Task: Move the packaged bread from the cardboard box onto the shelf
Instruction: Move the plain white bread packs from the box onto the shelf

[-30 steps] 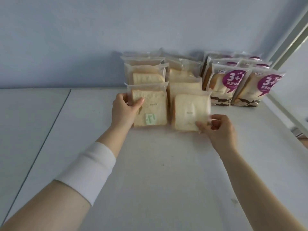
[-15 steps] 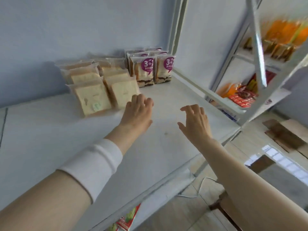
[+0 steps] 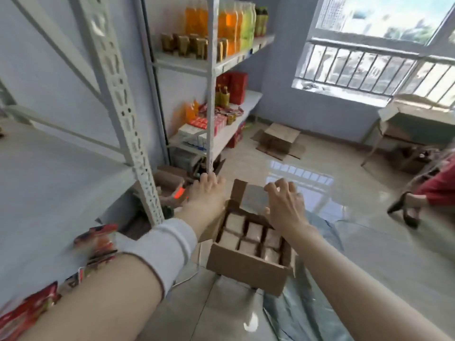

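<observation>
Hovering above the open cardboard box (image 3: 246, 263), the left hand (image 3: 206, 193) and right hand (image 3: 285, 207) extend palm-down. Each grip is empty: left fingers relaxed, right fingers loosely curled. Print on the red packets (image 3: 96, 242) is too blurred to read. The box stands on the floor beside the shelf (image 3: 49, 183); packaged bread (image 3: 246, 233) fills it in rows.
</observation>
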`<state>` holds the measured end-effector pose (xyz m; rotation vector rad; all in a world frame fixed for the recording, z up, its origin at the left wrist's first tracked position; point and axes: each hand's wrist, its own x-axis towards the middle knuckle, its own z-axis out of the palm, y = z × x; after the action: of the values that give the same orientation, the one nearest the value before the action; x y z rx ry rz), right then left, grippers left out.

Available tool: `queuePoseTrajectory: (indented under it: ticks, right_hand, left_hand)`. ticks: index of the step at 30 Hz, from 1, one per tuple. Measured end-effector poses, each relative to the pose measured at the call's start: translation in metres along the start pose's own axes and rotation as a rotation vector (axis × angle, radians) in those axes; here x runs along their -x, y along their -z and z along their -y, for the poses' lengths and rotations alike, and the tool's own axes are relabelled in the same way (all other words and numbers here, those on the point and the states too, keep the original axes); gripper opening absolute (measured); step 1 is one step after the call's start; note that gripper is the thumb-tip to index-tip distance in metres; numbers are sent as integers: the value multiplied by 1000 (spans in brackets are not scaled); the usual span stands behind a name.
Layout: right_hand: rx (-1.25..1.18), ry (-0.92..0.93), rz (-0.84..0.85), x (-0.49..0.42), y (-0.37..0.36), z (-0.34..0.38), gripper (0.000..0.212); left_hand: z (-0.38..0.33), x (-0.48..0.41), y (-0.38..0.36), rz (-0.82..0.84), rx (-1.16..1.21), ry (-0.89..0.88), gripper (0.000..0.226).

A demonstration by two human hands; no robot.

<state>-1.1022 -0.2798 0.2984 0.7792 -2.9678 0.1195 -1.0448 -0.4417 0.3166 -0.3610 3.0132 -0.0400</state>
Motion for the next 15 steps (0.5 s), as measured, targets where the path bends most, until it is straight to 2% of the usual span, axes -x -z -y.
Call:
queuePoseTrajectory:
  ticks: [4,7,15]
  right_hand:
    - [-12,-149,96,2,-30,-97,45]
    - [-27,-238,147,-6,-60,-145,42]
    - [-6,-264,385,-71,-175,-188,42]
  left_hand:
    - [-85,-51,-30,98,-3,-89,51]
    - [-123,-90,-57,160,-7,-131,51]
    - [-140,-200,-158,347,-14,-148,54]
